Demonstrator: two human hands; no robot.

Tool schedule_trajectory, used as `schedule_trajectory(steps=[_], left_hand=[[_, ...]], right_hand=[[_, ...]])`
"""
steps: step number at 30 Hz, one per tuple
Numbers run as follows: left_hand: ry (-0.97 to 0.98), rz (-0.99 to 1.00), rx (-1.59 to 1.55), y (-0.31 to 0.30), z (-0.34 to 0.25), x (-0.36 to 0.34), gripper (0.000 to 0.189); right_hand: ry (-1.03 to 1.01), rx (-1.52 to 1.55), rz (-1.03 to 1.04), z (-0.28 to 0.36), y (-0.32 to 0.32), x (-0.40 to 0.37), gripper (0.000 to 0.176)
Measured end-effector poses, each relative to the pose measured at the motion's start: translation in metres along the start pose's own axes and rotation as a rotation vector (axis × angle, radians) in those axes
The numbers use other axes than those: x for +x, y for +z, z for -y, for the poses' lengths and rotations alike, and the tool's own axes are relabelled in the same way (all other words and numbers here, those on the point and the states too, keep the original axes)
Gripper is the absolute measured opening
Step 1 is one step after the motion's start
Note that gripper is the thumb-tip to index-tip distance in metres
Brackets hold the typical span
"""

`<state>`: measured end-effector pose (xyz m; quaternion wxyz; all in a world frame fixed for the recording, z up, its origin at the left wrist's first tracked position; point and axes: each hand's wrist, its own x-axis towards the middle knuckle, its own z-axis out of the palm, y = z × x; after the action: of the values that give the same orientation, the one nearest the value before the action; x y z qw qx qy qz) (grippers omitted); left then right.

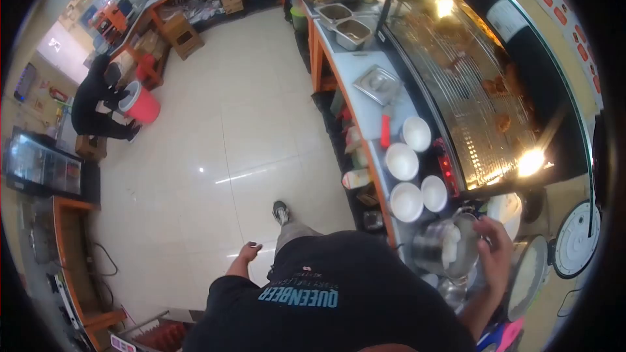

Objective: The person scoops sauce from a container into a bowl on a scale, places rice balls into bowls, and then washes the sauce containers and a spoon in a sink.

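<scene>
My right hand (493,240) is at the far rim of a shiny steel pot (427,248) on the right-hand counter, its fingers curled at the edge. Something white (450,242) shows at the near side of the pot's opening. Just beyond the pot stand white bowls, among them a near one (406,201) and a farther one (416,133). Low at my side, over the floor, hangs my left hand (250,251), fingers drawn in with a small pale spot at them; what they hold, if anything, is too small to make out.
A lit glass display case (469,78) with food on racks stands behind the counter. A red-handled tool (385,132) and a steel lidded pan (378,85) lie near the bowls. Right of my hand is an open cooker (529,277). Far left, a person (98,101) bends over a pink bin (145,105).
</scene>
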<state>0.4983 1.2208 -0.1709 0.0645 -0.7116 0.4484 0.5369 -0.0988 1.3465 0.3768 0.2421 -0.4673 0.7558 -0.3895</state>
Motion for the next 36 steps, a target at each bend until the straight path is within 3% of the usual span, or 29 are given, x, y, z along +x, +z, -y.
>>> schedule_trajectory(steps=[3,6,7,12,18,21,25,28,32,36], left_hand=[[0.173,0.053,-0.154,-0.042,-0.038,0.029,0.068],[0.19,-0.045,-0.295,-0.108,-0.063,0.039,0.062],[0.169,-0.075,-0.317,-0.133,-0.071,0.04,0.061],[0.074,-0.18,-0.214,-0.246,-0.07,0.056,0.057],[0.004,-0.23,-0.226,-0.304,-0.135,0.131,0.055],[0.078,-0.205,-0.227,-0.308,-0.206,0.179,0.054],[0.144,-0.24,-0.154,-0.315,-0.31,0.202,0.053],[0.224,-0.144,-0.173,-0.325,-0.399,0.21,0.054],[0.29,-0.044,-0.138,-0.345,-0.477,0.255,0.055],[0.354,0.034,-0.033,-0.377,-0.577,0.317,0.056]], right_hand=[[-0.043,0.192,0.215,0.002,0.099,0.089,0.043],[0.146,0.275,0.412,-0.001,0.203,0.175,0.041],[0.125,0.304,0.478,-0.006,0.234,0.2,0.042],[0.132,0.28,0.532,0.018,0.335,0.282,0.037],[0.061,0.206,0.337,0.015,0.377,0.401,0.031],[0.113,0.172,0.217,0.003,0.385,0.488,0.032],[-0.025,-0.03,-0.047,-0.011,0.391,0.621,0.037],[-0.125,-0.144,-0.186,-0.02,0.398,0.72,0.042],[-0.041,-0.39,-0.096,-0.037,0.413,0.818,0.05],[0.181,-0.401,0.031,-0.044,0.423,0.857,0.032]])
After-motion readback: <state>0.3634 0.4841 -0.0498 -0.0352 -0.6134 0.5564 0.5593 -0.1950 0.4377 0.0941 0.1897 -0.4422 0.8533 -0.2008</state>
